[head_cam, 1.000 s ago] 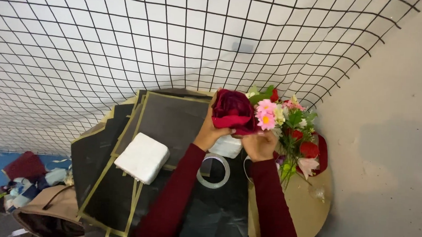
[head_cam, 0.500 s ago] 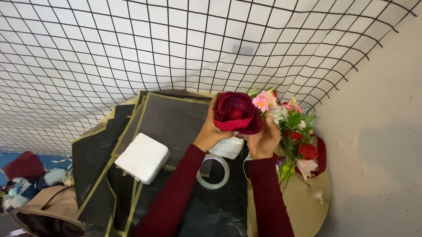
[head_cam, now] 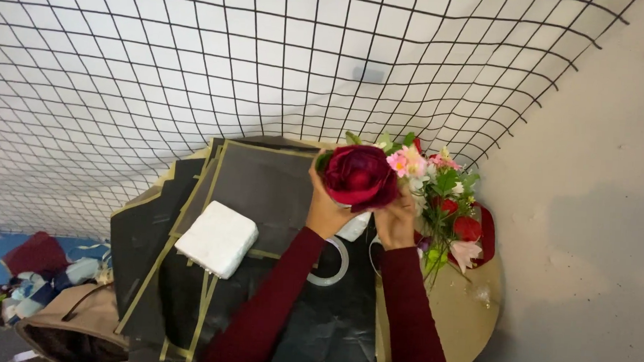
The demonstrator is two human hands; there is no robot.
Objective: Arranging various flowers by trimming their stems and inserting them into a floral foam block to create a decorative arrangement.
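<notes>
the left hand [head_cam: 329, 207] is closed around the base of a big dark red rose [head_cam: 358, 177], holding it upright above the far part of the counter [head_cam: 475, 318]. the right hand [head_cam: 396, 222] is closed too, gripping just under the bloom on its right side, where the rose touches a bunch of mixed flowers [head_cam: 444, 197] with pink, white and red heads and green leaves. something white sits between the two hands below the rose; what it is cannot be told. near the wrists a clear tape ring [head_cam: 329, 264] lies on black wrapping sheets [head_cam: 263, 193] with gold edges, and a white foam block [head_cam: 217, 238] rests on them to the left. a wire grid [head_cam: 269, 63] leans against the far wall. to do this well, the grip should stay low on the stem, not on the petals, with the rose head kept level beside the other blooms and the stems drawn together tightly.
</notes>
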